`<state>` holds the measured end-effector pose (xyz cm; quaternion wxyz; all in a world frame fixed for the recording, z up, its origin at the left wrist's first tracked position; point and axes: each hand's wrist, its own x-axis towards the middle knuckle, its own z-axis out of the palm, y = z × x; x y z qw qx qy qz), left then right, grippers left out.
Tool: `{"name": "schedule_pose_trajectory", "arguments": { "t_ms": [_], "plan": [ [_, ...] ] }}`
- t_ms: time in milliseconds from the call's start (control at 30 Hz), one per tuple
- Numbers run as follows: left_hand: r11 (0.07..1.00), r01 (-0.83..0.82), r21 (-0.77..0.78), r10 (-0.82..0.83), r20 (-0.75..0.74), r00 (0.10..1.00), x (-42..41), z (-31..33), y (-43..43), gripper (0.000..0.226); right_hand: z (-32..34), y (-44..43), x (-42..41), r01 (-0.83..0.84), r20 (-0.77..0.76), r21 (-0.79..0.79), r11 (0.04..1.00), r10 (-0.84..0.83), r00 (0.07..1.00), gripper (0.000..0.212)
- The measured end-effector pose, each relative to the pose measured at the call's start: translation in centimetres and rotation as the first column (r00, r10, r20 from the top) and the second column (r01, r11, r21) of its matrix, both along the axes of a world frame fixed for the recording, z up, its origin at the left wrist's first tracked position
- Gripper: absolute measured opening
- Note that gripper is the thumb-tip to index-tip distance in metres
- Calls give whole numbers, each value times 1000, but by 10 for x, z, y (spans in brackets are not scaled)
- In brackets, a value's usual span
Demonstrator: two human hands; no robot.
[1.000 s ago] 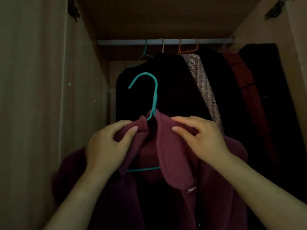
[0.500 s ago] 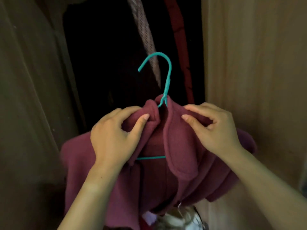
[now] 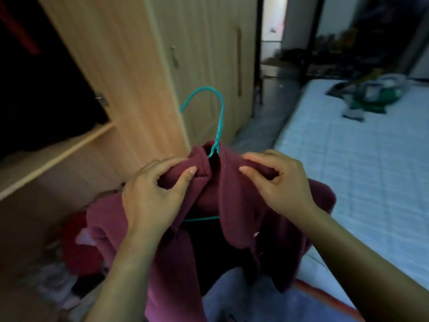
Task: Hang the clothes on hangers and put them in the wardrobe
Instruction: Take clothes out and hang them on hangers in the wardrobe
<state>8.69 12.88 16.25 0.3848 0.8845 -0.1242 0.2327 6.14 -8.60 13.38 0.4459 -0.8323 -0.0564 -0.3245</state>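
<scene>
A maroon fleece jacket (image 3: 234, 219) hangs on a teal wire hanger (image 3: 219, 117), whose hook stands up free above the collar. My left hand (image 3: 153, 194) pinches the left side of the collar. My right hand (image 3: 278, 184) grips the right side of the collar. Both hold the jacket in mid-air, in front of the light wooden wardrobe (image 3: 130, 73). The wardrobe's open dark compartment (image 3: 39, 89) is at the upper left, away from the hanger. The rail is out of view.
A shelf edge (image 3: 58, 154) juts out at the left. A red garment and other clothes (image 3: 81, 247) lie in a pile at the lower left. A bed with a white quilted mattress (image 3: 359, 170) fills the right, with items at its far end.
The view has swung right and down, from the rail and hanging clothes to the wardrobe doors and the bed. My hands keep the same grip on the collar.
</scene>
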Motion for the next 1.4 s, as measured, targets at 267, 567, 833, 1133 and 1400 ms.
{"name": "schedule_pose_trajectory", "arguments": {
  "t_ms": [267,567,833,1133,1400],
  "plan": [
    [940,339,-25,-340,-93,936,-1,-31,-185,31,-29,-167,-72,302,-90,14,953,-299,950,22],
    [840,542,37,-537,-95,838,94,-46,-339,34,-50,-295,-23,517,-113,18,856,-512,851,19],
    [712,673,200,-602,-320,732,233,-128,-460,51,-118,-400,88,606,-382,-95,790,-591,711,21],
    [651,679,340,-389,-619,682,224,-218,-482,73,-200,-442,109,295,-743,-367,882,-469,477,49],
    [874,391,288,-162,-587,793,84,-222,-394,59,-204,-377,36,-29,-691,-413,910,-292,662,60]
  ]
}}
